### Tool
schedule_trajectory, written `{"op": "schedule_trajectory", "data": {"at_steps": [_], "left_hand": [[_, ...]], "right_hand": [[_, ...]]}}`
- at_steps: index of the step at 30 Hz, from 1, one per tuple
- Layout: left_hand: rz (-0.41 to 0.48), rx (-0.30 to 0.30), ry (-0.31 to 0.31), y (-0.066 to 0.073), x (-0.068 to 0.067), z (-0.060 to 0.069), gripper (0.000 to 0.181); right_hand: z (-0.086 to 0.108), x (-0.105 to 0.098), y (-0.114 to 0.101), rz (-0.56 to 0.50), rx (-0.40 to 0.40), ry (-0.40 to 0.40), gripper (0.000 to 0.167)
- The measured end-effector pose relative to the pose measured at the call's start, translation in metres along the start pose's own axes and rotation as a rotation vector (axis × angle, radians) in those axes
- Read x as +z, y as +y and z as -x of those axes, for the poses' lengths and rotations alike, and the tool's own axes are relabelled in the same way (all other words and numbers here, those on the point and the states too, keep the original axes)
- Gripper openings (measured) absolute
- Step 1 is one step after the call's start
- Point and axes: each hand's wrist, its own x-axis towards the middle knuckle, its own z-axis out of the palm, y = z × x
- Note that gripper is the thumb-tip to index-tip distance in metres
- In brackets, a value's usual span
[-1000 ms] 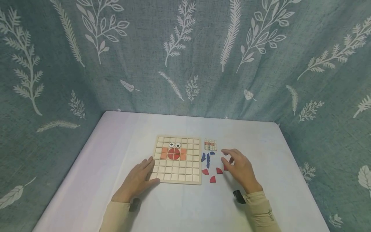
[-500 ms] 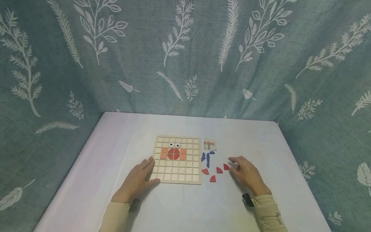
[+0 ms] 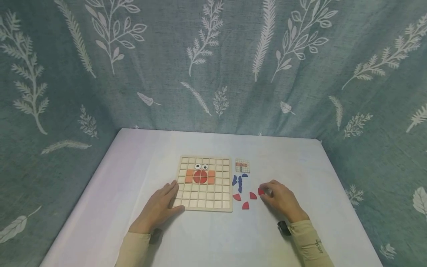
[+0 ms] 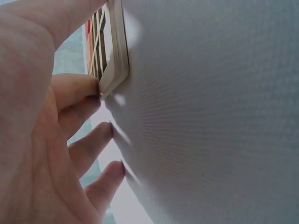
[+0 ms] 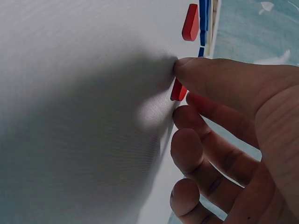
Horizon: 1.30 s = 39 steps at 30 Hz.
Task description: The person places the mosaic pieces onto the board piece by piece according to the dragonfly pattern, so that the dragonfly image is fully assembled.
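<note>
A wooden grid board (image 3: 218, 195) lies flat; on it are two eye discs, a red circle of quarter pieces (image 3: 200, 177) and orange squares (image 3: 211, 177). My left hand (image 3: 156, 207) rests at its left edge with relaxed fingers; in the left wrist view, fingers of that hand (image 4: 51, 126) touch the board's rim (image 4: 121, 46). At the right, my right hand (image 3: 282, 198) has thumb and index finger around a red quarter piece (image 3: 260, 191). The right wrist view shows this red piece (image 5: 178, 91) low at the tabletop, between the thumb and index finger of the hand (image 5: 233, 140), partly hidden.
Other red quarter pieces (image 3: 253, 195) lie between the board and my right hand. Several blue pieces (image 3: 240, 183) lie beside the board's right edge, below a small pattern card (image 3: 242, 165). A patterned curtain (image 3: 173, 74) stands around the white tabletop (image 3: 213, 237).
My right hand first drew back rightward from above the pieces, then came in again and closed thumb and index finger around the rightmost red piece. My left hand has stayed at the board.
</note>
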Motion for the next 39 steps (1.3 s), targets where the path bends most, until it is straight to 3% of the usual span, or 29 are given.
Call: {"op": "schedule_trajectory", "data": {"at_steps": [9,16,20,24,32,39], "left_hand": [[-0.007,-0.023,-0.013,0.001,0.0,0.0,0.084],[-0.009,-0.021,-0.019,0.001,0.001,-0.001,0.085],[-0.007,-0.023,-0.019,0.001,0.0,-0.001,0.084],[-0.006,-0.025,-0.021,0.002,-0.001,-0.002,0.083],[-0.015,-0.014,-0.015,0.002,-0.002,-0.001,0.083],[-0.021,-0.007,-0.014,0.001,-0.001,-0.001,0.082]], "right_hand": [[-0.003,-0.001,-0.002,0.006,-0.004,-0.011,0.026],[-0.008,-0.002,-0.004,-0.002,-0.002,-0.017,0.028],[-0.011,-0.002,-0.008,-0.015,-0.041,0.009,0.031],[-0.014,0.0,-0.013,-0.028,-0.119,0.091,0.033],[-0.019,0.006,-0.022,-0.058,-0.334,0.369,0.038],[-0.025,0.009,-0.034,-0.119,-0.425,0.456,0.042]]}}
